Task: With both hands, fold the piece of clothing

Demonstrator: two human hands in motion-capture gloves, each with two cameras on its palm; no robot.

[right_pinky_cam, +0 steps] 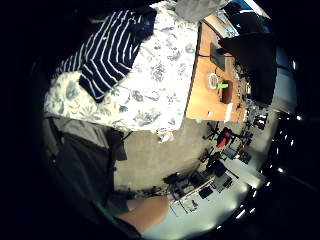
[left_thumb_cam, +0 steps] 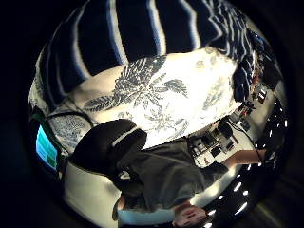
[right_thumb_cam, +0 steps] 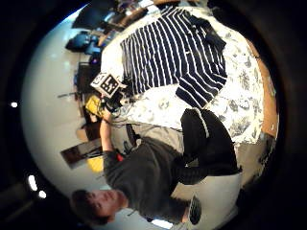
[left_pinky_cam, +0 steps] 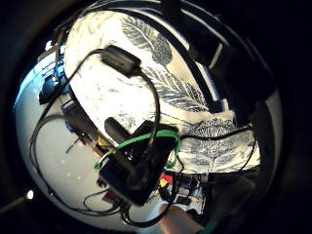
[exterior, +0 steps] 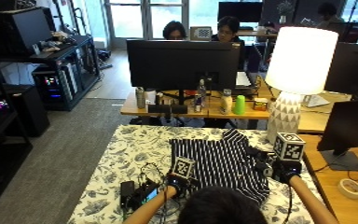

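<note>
A navy shirt with white stripes [exterior: 219, 163] lies spread flat on the table's floral cloth [exterior: 135, 149]. My left hand [exterior: 178, 183] hovers by the shirt's near left corner and holds nothing. My right hand [exterior: 284, 170] hangs above the shirt's right edge, fingers relaxed, with no cloth in it. The right thumb side palm view takes in the whole shirt [right_thumb_cam: 172, 52] from well above. The left thumb side palm view has the shirt [left_thumb_cam: 142, 28] closer, beside bare floral cloth [left_thumb_cam: 161, 104].
A black device with cables [exterior: 139, 191] lies on the cloth left of my left hand. A large white lamp [exterior: 297, 70] stands at the table's far right corner. Beyond is a wooden desk [exterior: 167, 109] with a monitor [exterior: 182, 58] and bottles.
</note>
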